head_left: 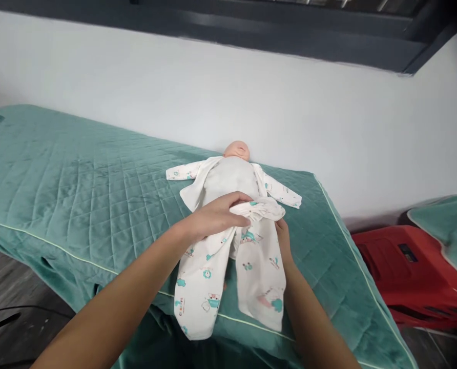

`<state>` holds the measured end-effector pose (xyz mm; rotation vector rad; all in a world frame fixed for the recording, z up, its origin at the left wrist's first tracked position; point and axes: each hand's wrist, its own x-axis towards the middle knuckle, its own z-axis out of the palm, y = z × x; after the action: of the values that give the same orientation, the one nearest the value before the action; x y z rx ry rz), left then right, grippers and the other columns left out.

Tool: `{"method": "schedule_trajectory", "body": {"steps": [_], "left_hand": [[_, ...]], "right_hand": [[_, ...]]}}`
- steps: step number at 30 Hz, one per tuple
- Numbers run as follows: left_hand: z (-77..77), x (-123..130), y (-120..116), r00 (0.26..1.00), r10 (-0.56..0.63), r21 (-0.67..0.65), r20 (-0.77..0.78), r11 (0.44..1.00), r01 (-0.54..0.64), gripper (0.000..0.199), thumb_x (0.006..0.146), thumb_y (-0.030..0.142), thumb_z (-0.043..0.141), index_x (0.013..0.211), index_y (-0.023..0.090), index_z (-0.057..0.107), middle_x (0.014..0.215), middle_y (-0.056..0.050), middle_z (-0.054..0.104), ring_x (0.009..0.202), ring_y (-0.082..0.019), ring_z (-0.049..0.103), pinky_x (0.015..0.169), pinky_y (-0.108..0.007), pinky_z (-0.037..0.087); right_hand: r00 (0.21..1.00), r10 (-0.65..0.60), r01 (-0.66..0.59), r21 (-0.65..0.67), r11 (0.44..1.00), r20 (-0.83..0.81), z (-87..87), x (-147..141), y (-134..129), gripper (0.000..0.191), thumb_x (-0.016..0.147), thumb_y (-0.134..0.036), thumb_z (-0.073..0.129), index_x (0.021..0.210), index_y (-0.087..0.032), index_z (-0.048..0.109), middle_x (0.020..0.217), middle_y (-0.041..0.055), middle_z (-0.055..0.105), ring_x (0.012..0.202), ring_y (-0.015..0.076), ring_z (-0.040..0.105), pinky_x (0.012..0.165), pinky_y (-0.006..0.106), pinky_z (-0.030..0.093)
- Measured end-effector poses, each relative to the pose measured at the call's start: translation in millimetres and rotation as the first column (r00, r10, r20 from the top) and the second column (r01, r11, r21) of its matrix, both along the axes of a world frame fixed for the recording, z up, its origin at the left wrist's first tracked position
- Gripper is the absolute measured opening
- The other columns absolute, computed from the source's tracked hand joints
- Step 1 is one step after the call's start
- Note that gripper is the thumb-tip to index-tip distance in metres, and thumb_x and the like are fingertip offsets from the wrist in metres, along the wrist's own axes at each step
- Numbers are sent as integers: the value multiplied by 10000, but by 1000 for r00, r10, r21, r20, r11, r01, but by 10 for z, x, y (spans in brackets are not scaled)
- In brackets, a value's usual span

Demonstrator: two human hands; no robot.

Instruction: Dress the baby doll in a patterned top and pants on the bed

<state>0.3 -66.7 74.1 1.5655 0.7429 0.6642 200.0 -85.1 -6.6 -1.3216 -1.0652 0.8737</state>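
A baby doll (237, 149) lies on its back on the green quilted cover, its head toward the wall. It wears an open white patterned jacket (283, 192) over a plain white top (232, 177). White patterned pants (209, 277) lie over its lower body, with the legs reaching past the cover's front edge. My left hand (223, 215) pinches the waistband of the pants between thumb and fingers, near the doll's belly. At the waistband's right side, my right hand (284, 238) is closed on the fabric, its fingertips partly hidden behind it.
The green quilted cover (78, 189) spreads far to the left and ends on the right along a piped edge. Behind it stands a white wall (174, 87). A red plastic stool or chair (413, 271) is at the right, beside another green cloth (451, 230).
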Motion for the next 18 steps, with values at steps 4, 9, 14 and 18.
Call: {"method": "schedule_trajectory", "body": {"steps": [4, 9, 14, 18], "left_hand": [[-143, 133, 166, 993, 120, 94, -9, 989, -118, 288, 775, 173, 586, 1062, 189, 609, 1112, -43, 665, 992, -192, 622, 865, -318, 495], [-254, 224, 319, 982, 189, 209, -11, 961, -182, 270, 792, 136, 507, 1039, 191, 601, 1033, -26, 668, 886, -162, 618, 802, -292, 488], [-180, 70, 187, 978, 32, 224, -205, 975, 15, 379, 869, 424, 577, 1198, 237, 599, 1203, -27, 653, 1060, -229, 604, 878, -313, 467], [-224, -23, 45, 931, -5, 265, -366, 958, 109, 460, 809, 468, 660, 1210, 249, 603, 1187, -32, 656, 1053, -260, 605, 849, -310, 452]], "right_hand": [[999, -35, 35, 12, 999, 14, -132, -4, 124, 310, 792, -388, 609, 1008, -192, 715, 1106, 64, 733, 1035, 265, 644, 945, 395, 486], [998, -44, 45, 19, 999, -45, -302, 5, 99, 376, 839, -399, 603, 1157, -209, 672, 1182, 62, 711, 1194, 257, 583, 1023, 405, 445], [998, -19, 21, 28, 999, -64, -305, 16, 53, 314, 814, -332, 625, 1095, -215, 700, 1187, 58, 709, 1169, 258, 604, 1005, 389, 461], [999, 20, -18, 42, 999, -41, -297, 16, 58, 219, 777, -282, 642, 973, -209, 706, 1091, 52, 734, 997, 249, 655, 911, 378, 504]]}}
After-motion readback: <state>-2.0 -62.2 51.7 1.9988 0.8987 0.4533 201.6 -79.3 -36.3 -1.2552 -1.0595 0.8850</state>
